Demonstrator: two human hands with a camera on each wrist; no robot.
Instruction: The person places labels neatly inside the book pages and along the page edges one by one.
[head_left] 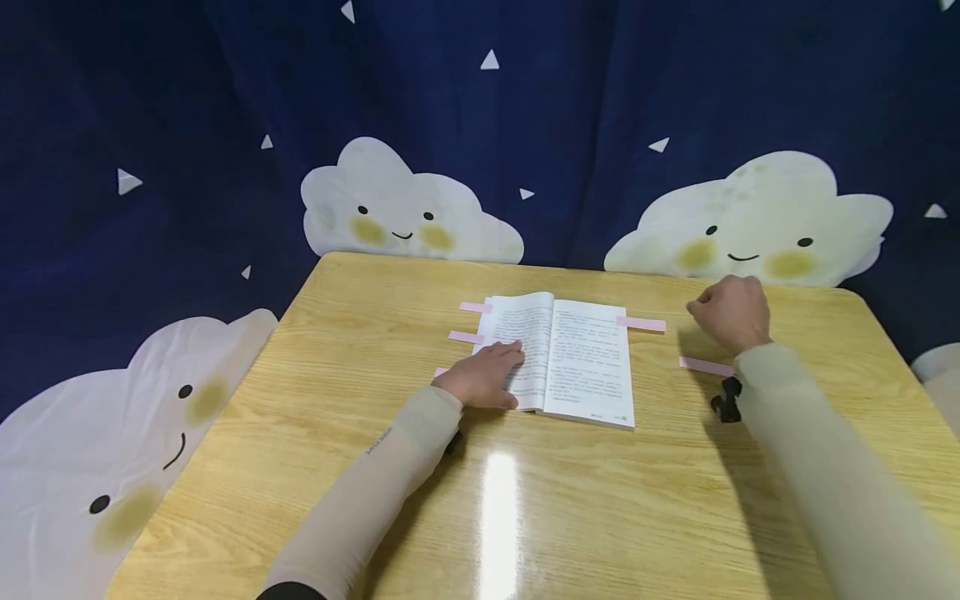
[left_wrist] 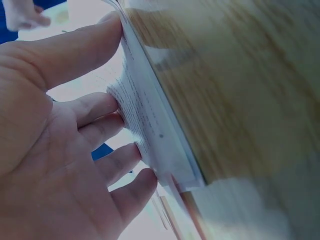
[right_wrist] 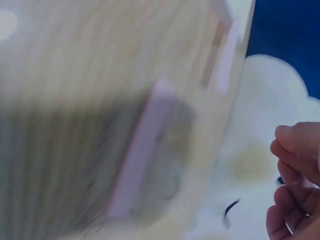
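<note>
An open book point(head_left: 588, 358) with printed pages lies on the wooden table. My left hand point(head_left: 483, 375) rests on its left page with the fingers spread; in the left wrist view its fingertips touch the paper near the page edge point(left_wrist: 165, 155). Pink paper strips stick out at the book's left side, such as the upper one point(head_left: 476, 307), and one strip point(head_left: 645, 323) juts from its right side. Above the table, right of the book, hovers my right hand point(head_left: 731, 312), fingers curled and thumb against the forefinger, nothing visible between them. Below it lies a loose pink strip point(right_wrist: 140, 150).
The wooden table point(head_left: 360, 333) reaches back to a dark blue curtain point(head_left: 420, 75) printed with smiling clouds. A dark wrist camera mount point(head_left: 726, 402) hangs under the right sleeve. Light glares on the tabletop in front of the book.
</note>
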